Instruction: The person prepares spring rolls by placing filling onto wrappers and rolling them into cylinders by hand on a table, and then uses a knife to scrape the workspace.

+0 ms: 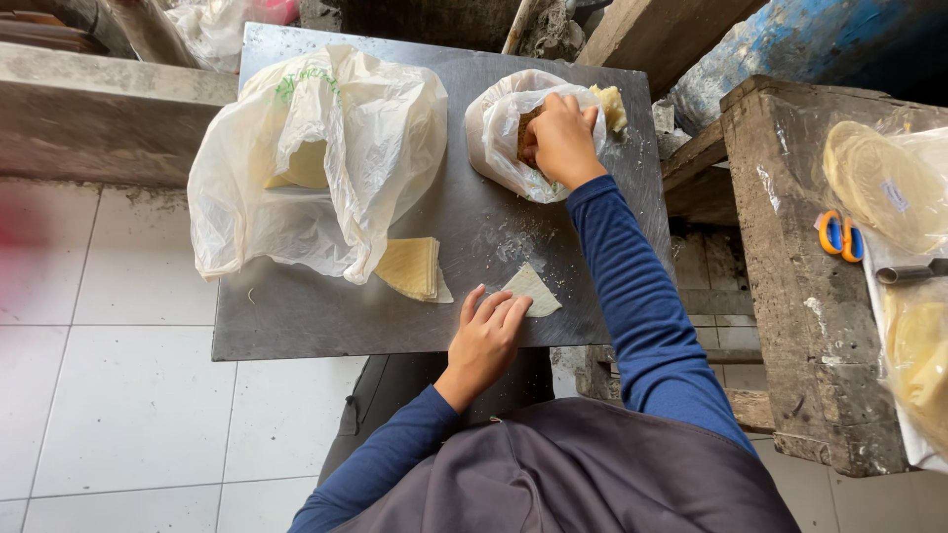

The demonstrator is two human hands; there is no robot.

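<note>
My left hand (486,335) rests flat, fingers spread, on the near corner of a pale triangular pastry sheet (533,288) lying on the grey metal table (296,326). My right hand (560,136) reaches into a small white plastic bag (497,133) at the far side of the table, fingers closed on brownish filling inside it. A lump of pale dough (612,104) pokes out of the bag's right edge. A stack of yellow triangular sheets (409,266) lies left of the single sheet.
A large crumpled plastic bag (326,158) with more yellow sheets covers the table's left half. A wooden bench (800,257) on the right holds orange-handled scissors (839,237) and bagged round wrappers (884,183). White floor tiles (118,395) lie on the left.
</note>
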